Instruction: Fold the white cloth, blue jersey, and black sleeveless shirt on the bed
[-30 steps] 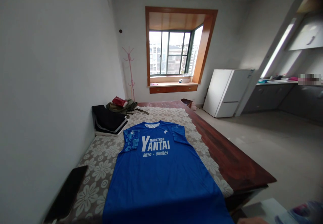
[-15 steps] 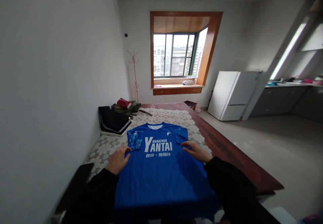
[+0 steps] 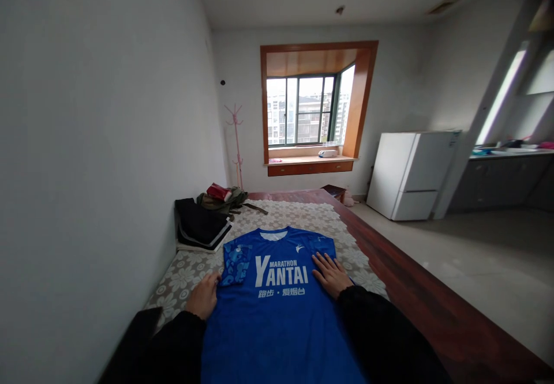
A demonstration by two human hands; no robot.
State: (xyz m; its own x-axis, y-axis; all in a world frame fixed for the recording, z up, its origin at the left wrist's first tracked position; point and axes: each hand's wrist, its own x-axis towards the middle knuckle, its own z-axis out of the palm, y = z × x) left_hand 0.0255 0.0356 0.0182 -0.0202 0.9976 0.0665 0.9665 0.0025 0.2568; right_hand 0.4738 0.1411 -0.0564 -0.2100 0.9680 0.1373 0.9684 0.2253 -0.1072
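Note:
A blue short-sleeved T-shirt (image 3: 277, 326) with white "Marathon Yantai" lettering lies spread out, front side up, its collar pointing away from me. My left hand (image 3: 204, 296) is at its left edge just below the patterned sleeve, fingers drawn together on the fabric; the fingertips are partly hidden. My right hand (image 3: 332, 275) rests flat, fingers spread, on the right side of the chest below the other sleeve. Under the shirt is a grey-and-white floral tablecloth (image 3: 303, 210) on a reddish wooden table (image 3: 415, 292).
Folded dark clothes (image 3: 201, 222) are stacked against the left wall, with a green bag (image 3: 236, 198) and a red packet (image 3: 219, 191) behind. A pink coat stand (image 3: 237, 142) rises beyond the table. A white fridge (image 3: 407, 170) stands to the right.
My right hand has gone from curled fingers near the sleeve to lying flat on the shirt. My left hand has drawn in its fingers at the shirt's edge. The view has tilted up.

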